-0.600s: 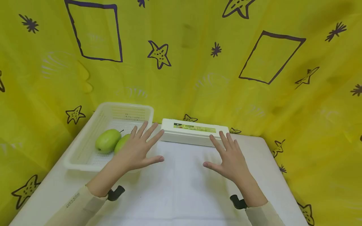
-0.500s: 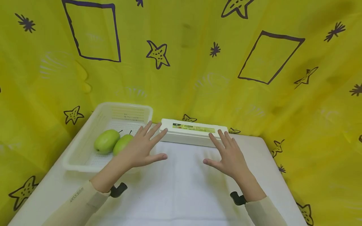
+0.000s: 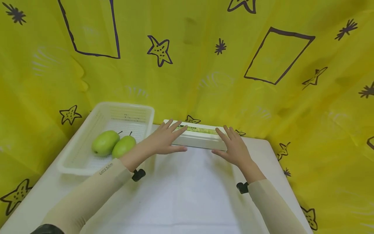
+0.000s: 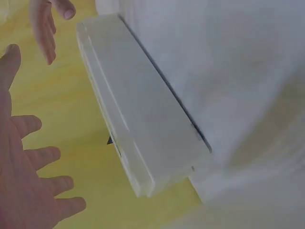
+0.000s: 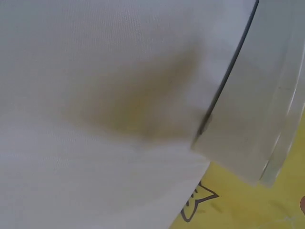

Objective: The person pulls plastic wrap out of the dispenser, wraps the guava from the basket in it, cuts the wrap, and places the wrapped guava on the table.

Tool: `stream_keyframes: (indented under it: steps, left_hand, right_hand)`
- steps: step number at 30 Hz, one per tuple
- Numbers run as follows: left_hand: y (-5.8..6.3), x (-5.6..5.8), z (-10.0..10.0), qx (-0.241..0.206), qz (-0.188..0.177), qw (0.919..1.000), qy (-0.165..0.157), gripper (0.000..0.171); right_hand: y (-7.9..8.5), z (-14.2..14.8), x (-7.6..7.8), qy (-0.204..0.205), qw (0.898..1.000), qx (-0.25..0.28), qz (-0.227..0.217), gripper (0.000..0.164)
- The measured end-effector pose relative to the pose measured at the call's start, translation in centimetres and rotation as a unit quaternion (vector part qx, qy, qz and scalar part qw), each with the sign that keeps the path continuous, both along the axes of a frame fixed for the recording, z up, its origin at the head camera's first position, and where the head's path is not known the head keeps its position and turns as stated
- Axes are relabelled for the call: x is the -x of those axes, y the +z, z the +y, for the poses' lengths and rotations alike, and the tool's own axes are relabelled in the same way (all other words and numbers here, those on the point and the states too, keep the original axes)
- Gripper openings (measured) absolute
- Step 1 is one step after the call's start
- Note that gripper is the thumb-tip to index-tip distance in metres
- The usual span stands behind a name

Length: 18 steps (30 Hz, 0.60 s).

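A long white box (image 3: 198, 139) with a green-and-yellow label stands at the back of the table, against the yellow curtain. My left hand (image 3: 165, 139), fingers spread, is over its left end. Over the right end is my right hand (image 3: 236, 151), fingers extended and thumb out to the side. In the left wrist view the fingers of my left hand (image 4: 28, 176) are apart from the box (image 4: 138, 100), and part of my right hand (image 4: 45, 26) shows beyond it. The right wrist view has the box's end (image 5: 248, 114) at its right side. Neither hand holds anything.
Left of the box sits a white plastic basket (image 3: 65, 167) with two green fruits, pear-like with stems: one on the left (image 3: 105, 143), one on the right (image 3: 124, 147). My left forearm passes over the basket's near right corner. White cloth (image 3: 190, 191) covers the table.
Both hands have moved forward to the box, the left one also rightward, off the basket. More of the right-hand fruit shows now. The head view has shifted slightly.
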<state>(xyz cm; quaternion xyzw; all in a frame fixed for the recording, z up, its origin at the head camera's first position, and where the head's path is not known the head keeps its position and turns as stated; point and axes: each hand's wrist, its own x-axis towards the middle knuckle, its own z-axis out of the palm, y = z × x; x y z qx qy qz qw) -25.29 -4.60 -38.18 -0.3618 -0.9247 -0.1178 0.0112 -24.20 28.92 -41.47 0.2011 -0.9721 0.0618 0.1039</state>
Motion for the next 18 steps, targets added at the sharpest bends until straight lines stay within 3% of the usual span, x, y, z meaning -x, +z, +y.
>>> stream_keyframes:
  steps: [6, 12, 18]
  left_hand:
    - [-0.1, 2.1, 1.2, 0.005, -0.063, 0.9976, 0.029, 0.087]
    - [-0.9, 3.7, 1.8, 0.024, -0.145, 0.9877, 0.052, 0.087]
    - [-1.7, 5.1, 1.9, 0.023, -0.171, 0.9812, 0.086, 0.086]
  right_hand:
    - [-0.9, 0.6, 1.8, -0.008, 1.000, -0.007, -0.026, 0.090]
    - [-1.6, 0.7, 3.0, -0.012, 0.998, 0.002, -0.064, 0.087]
    - [-1.8, 0.4, 4.0, -0.014, 0.997, -0.001, -0.072, 0.088]
